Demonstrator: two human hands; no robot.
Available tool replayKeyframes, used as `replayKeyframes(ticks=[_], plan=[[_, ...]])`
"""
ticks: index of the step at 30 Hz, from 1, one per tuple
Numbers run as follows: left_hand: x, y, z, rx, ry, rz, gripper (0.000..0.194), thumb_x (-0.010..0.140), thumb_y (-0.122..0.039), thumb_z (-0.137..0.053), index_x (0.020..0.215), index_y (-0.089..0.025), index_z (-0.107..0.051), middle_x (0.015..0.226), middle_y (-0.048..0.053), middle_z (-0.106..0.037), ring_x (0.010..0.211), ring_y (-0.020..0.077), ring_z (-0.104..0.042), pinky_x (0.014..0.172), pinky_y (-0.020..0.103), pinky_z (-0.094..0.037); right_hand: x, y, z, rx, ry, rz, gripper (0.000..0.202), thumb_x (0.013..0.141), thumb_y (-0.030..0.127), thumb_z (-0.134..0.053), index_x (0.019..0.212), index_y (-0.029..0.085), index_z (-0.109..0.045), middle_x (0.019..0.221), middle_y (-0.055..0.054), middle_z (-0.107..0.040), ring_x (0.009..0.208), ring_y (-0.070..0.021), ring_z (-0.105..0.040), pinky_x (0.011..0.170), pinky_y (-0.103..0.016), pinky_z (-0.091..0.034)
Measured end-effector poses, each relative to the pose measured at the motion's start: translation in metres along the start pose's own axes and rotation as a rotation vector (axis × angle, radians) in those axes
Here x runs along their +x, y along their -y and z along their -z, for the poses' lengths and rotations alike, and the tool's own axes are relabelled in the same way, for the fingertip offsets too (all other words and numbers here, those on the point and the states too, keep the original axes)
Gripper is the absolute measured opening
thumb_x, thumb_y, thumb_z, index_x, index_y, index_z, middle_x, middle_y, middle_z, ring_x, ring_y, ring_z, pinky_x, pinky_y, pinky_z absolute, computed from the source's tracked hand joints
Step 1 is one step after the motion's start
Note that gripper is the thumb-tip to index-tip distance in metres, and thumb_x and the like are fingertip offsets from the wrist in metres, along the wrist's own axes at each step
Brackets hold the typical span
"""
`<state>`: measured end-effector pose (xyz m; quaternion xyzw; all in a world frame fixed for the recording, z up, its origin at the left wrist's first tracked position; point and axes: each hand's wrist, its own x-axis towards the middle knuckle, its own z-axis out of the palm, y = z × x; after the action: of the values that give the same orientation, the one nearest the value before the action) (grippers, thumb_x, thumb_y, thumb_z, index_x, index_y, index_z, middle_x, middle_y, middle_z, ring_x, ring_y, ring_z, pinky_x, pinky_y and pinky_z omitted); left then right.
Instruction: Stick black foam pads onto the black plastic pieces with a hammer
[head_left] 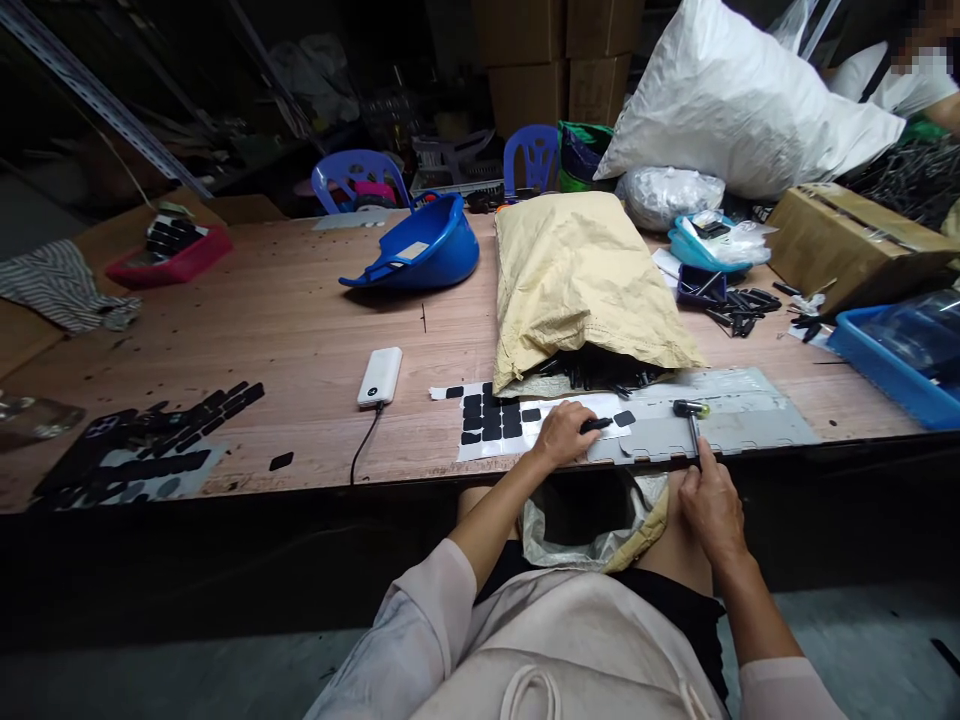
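My left hand [564,436] is closed on a small black cylindrical part [596,425], held low over the table's front edge. Beside it lies a white sheet [487,448] with rows of black rounded stickers [492,414]; a single black sticker [624,418] sits just right of the part. My right hand [712,500] grips the handle of a small hammer [693,412], its head above a grey board [739,410]. Behind the hands a yellow woven sack [585,270] lies with its mouth toward me, black parts [585,375] showing inside. An open sack [637,530] rests on my lap.
A white power bank [381,376] with a cable lies to the left, near black sticker strips [217,415]. Further back are a blue scoop-shaped basket [435,245] and a red tray [176,258]. At right stand a blue tray [892,370] and a cardboard box [862,240].
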<state>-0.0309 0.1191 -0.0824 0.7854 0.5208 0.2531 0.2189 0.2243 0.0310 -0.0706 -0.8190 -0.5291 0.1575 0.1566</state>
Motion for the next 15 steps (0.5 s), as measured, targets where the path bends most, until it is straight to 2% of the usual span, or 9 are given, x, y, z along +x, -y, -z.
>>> replayKeyframes(ticks=[2,4,8,13,15], plan=[[-0.004,-0.003,-0.010,0.007,0.029,-0.033,0.013,0.089,-0.027,-0.079,0.101,-0.022,-0.080,0.101,0.007,-0.074,0.102,0.0256,-0.065,0.097,0.040,-0.051,0.000,-0.001,-0.001,0.001,-0.003,0.012,0.066,0.103,0.034,-0.040,0.166,0.020,-0.047,0.122,-0.016,-0.066,0.098,-0.0284,-0.067,0.084,-0.039,-0.053],[-0.006,-0.003,-0.018,0.009,0.006,-0.024,0.015,0.089,-0.029,-0.080,0.103,-0.023,-0.081,0.101,0.008,-0.073,0.103,0.0264,-0.063,0.099,0.042,-0.050,0.002,-0.005,-0.003,0.003,-0.012,0.027,0.067,0.101,0.034,-0.043,0.166,0.019,-0.047,0.123,-0.017,-0.067,0.101,-0.0294,-0.068,0.086,-0.040,-0.054],[-0.005,-0.001,-0.022,-0.028,-0.025,-0.004,0.019,0.087,-0.031,-0.084,0.104,-0.023,-0.080,0.103,0.007,-0.073,0.104,0.0264,-0.062,0.099,0.042,-0.050,0.010,-0.019,-0.008,0.106,-0.063,0.087,0.069,0.097,0.033,-0.047,0.163,0.015,-0.050,0.124,-0.017,-0.071,0.108,-0.0302,-0.067,0.092,-0.041,-0.054],[-0.004,0.000,-0.021,-0.045,-0.008,0.021,0.017,0.085,-0.030,-0.086,0.100,-0.023,-0.080,0.101,0.006,-0.073,0.103,0.0256,-0.062,0.098,0.040,-0.050,0.006,-0.033,-0.009,0.329,-0.060,0.081,0.073,0.095,0.047,-0.054,0.160,0.015,-0.052,0.113,-0.013,-0.077,0.082,-0.0240,-0.067,0.079,-0.038,-0.057],[-0.003,-0.001,-0.020,-0.051,0.001,0.031,0.016,0.085,-0.030,-0.085,0.099,-0.024,-0.080,0.101,0.006,-0.073,0.104,0.0256,-0.062,0.099,0.040,-0.049,-0.004,-0.032,-0.008,0.413,-0.076,0.097,0.075,0.097,0.053,-0.053,0.163,0.016,-0.048,0.116,-0.013,-0.077,0.082,-0.0226,-0.067,0.079,-0.037,-0.057]])
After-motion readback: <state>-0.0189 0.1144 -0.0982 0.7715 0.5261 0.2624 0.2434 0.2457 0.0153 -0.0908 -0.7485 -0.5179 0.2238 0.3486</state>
